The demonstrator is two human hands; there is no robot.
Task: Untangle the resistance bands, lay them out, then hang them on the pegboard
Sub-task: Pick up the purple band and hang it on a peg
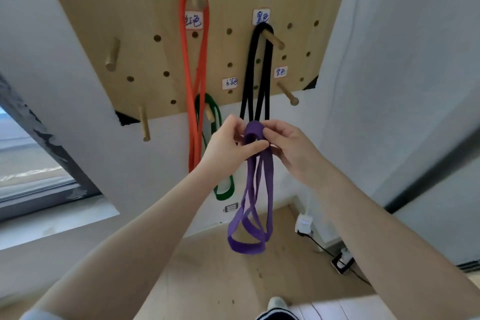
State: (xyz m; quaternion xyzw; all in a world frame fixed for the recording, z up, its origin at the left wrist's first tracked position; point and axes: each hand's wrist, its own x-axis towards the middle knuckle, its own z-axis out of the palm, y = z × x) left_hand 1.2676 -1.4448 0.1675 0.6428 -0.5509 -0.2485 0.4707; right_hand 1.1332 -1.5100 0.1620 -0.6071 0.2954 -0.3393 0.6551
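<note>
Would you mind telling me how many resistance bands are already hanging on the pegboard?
3: the orange band on the top peg, the black band on a middle peg, the green band lower down. The purple band is in both hands.

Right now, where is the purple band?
The purple band hangs centre-frame, pinched by the left hand and right hand, just below the black band.

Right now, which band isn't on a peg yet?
The purple band: both hands, left and right, pinch its top loop in front of the pegboard. The orange, green and black bands each hang from a peg.
</note>
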